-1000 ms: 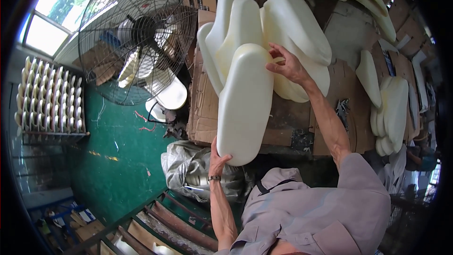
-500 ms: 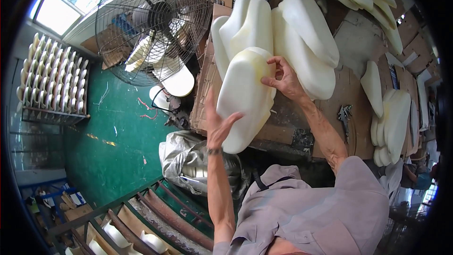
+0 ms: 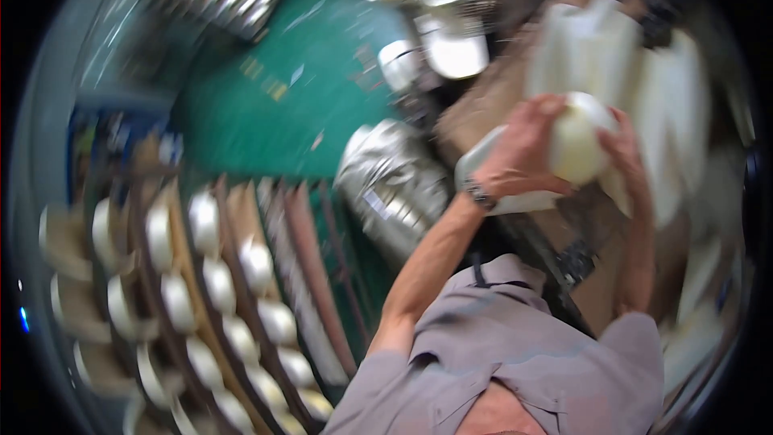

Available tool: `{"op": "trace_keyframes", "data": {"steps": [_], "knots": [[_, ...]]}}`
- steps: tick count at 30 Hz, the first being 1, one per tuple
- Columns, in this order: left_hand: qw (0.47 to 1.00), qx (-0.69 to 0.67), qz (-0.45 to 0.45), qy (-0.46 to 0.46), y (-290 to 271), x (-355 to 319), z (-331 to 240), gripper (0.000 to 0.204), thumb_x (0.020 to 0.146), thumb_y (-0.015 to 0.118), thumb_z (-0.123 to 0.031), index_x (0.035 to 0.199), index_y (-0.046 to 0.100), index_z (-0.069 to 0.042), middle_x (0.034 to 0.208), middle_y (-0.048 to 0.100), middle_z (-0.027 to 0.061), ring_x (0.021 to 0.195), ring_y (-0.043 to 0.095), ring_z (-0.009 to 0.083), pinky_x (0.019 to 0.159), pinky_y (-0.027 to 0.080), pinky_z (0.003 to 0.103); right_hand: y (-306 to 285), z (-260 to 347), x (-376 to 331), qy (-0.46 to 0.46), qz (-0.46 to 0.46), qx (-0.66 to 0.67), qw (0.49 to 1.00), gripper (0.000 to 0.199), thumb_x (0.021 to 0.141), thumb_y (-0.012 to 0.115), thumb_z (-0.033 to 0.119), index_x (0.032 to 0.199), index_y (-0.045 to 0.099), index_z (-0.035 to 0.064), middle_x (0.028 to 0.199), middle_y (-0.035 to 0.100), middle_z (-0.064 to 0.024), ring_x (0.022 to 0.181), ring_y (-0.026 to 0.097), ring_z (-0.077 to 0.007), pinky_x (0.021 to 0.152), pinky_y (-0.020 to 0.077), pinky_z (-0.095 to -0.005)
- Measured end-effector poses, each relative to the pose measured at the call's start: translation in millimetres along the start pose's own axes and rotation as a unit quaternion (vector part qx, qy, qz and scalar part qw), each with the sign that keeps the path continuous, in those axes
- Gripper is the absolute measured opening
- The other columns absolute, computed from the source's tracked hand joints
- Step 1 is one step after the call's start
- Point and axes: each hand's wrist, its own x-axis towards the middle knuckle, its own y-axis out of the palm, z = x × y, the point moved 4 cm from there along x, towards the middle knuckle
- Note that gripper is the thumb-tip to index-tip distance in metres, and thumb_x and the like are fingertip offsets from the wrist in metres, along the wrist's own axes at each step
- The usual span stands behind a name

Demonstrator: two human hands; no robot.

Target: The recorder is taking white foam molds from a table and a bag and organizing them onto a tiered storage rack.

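- Cream moulded piece (image 3: 578,149): held between both hands
- Looked light and firm, perhaps slippery; best taken along both sides
- Pressed by the left hand (image 3: 519,149), with thumb spread from fingers, and opposite by the right hand (image 3: 628,157)
- Could not tell right finger spacing through blur
- Had pale pieces (image 3: 605,48) and brown cardboard (image 3: 483,101) nearby

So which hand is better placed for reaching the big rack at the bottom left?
Probably the left hand: it's nearer the rack. The right hand is farther over, across the white piece that both hands hold.
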Motion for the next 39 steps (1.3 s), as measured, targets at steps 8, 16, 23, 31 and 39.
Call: {"op": "trace_keyframes", "data": {"steps": [8,16,23,31,39], "knots": [[0.980,0.110,-0.162,-0.036,-89.3,-143.3,-19.3,0.123,0.039,0.097,-0.038,0.144,0.038,-0.013,0.137,0.042,0.0218,0.128,0.045,0.0419,0.106,0.040,0.052,109.1,50.4,24.5,-0.009,0.336,-0.123,0.934,0.042,0.087,0.071,0.027,0.113,0.067,-0.0060,0.096,0.071,-0.0059,0.087,0.066,-0.0116,0.076,0.0515,-0.0261],[0.875,0.242,-0.357,-0.220,-206.3,-351.6,-94.5,0.121,0.052,0.098,-0.042,0.148,0.031,-0.012,0.145,0.037,0.0228,0.133,0.041,0.0402,0.109,0.038,0.050,246.4,49.6,39.3,-0.073,0.280,-0.050,0.956,0.047,0.090,0.073,0.033,0.121,0.066,-0.0017,0.098,0.072,-0.0056,0.082,0.067,-0.0111,0.071,0.0548,-0.0279],[0.767,0.390,-0.366,-0.355,-205.1,-473.2,-136.8,0.115,0.052,0.099,-0.031,0.147,0.036,-0.015,0.148,0.036,0.0229,0.132,0.042,0.0416,0.106,0.041,0.051,422.8,35.5,0.5,-0.012,0.276,0.207,0.939,0.046,0.090,0.073,0.033,0.121,0.063,0.0001,0.105,0.070,-0.0037,0.092,0.067,-0.0112,0.079,0.0563,-0.0296],[0.677,0.397,-0.417,-0.459,-194.0,-548.6,-163.4,0.116,0.050,0.099,-0.026,0.144,0.033,-0.010,0.148,0.035,0.0223,0.132,0.040,0.0418,0.106,0.038,0.054,642.4,4.4,-41.1,0.075,0.305,0.399,0.862,0.035,0.089,0.074,0.027,0.112,0.064,0.0038,0.099,0.069,-0.0035,0.081,0.068,-0.0106,0.063,0.0604,-0.0280],[0.651,0.389,-0.443,-0.478,-196.8,-568.5,-165.0,0.116,0.056,0.097,-0.037,0.147,0.030,-0.010,0.149,0.033,0.0212,0.134,0.037,0.0411,0.110,0.036,0.055,809.8,-51.0,-44.0,0.182,0.377,0.470,0.777,0.039,0.090,0.070,0.023,0.121,0.059,0.0020,0.112,0.067,-0.0083,0.097,0.067,-0.0164,0.072,0.0591,-0.0299]]}}
